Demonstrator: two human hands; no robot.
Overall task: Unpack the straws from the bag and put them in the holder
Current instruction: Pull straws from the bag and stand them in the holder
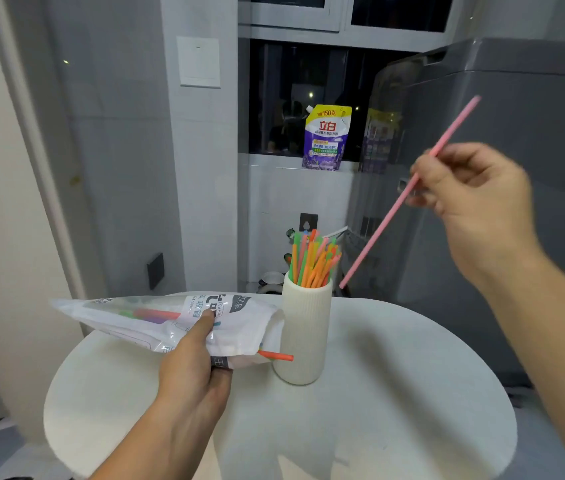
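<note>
The white printed plastic straw bag (177,323) hides most of its contents, so only blurred coloured straws show through it and one orange straw (275,356) pokes out of its open end beside the ribbed cream cylindrical holder (305,327). On the round white table (395,393) the holder stands packed with orange, green and pink straws (312,261); a purple detergent pouch (326,136) sits on the windowsill behind. The left hand (191,372) grips the bag above the table, while the motion-blurred right hand (475,192) pinches a long pink straw (378,233), tilted with its lower tip just right of the holder.
</note>
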